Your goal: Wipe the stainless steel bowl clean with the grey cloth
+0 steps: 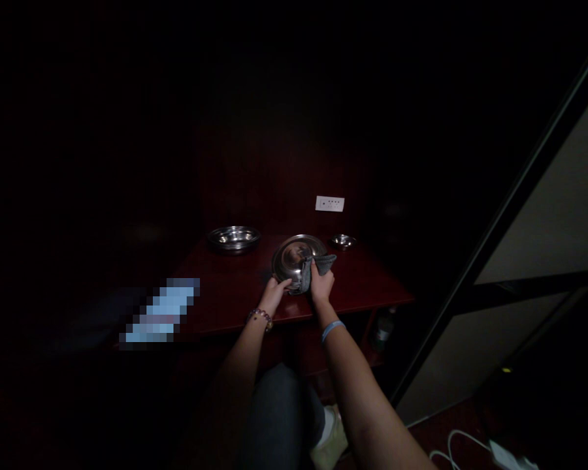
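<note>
A shiny round metal plate [291, 256] is held tilted above the dark red desk [362, 287]. My left hand [276, 292] grips its near left rim, thumb on the upper face. In my right hand [322, 282] a grey cloth [302, 277] is bunched and pressed against the plate's right side; part of it sticks out past the fingers. Some of the right fingers are hidden behind the cloth. To the left on the desk stand stacked metal plates or shallow bowls [234, 239]. A small metal bowl [343, 242] stands at the back right.
A white wall socket [330, 203] is behind the desk. A blurred-out bright blue panel [161, 313] lies at the left. Under the desk on the right is a bottle [383, 329]. A white cable [453, 444] runs over the floor beside a pale panel [534, 215].
</note>
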Available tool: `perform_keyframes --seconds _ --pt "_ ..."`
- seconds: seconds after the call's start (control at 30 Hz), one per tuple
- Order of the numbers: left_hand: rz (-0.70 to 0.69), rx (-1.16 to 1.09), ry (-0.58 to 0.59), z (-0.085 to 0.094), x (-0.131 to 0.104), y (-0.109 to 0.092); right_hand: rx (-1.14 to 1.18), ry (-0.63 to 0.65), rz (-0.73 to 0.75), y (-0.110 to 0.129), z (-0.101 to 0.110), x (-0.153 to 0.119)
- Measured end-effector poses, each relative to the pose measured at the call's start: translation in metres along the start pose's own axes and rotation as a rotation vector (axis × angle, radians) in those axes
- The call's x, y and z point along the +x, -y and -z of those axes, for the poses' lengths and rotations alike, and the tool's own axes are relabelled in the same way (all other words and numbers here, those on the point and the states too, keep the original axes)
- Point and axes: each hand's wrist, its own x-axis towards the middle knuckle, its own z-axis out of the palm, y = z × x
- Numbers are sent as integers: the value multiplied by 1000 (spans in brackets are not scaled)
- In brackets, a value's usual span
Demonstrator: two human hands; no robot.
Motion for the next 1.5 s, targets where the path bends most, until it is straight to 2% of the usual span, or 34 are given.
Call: perform_keyframes --seconds 0.1,0.27,0.57,0.8,1.03,1.5 --pt "48 -13 -18 1 -2 -1 1 -28 24 1 0 0" --pt "18 -11 -80 1 0 1 -8 -49 42 1 0 -2" --pt "-11 23 -86 2 1 7 -30 -20 50 2 1 -3" --pt "-50 -7 -19 0 6 7 -70 -20 25 0 1 -1" --pt "-97 35 0 0 6 7 -20 -45 16 -3 0 0" --pt "-71 77 -52 3 7 13 0 -37 24 -7 -2 2"
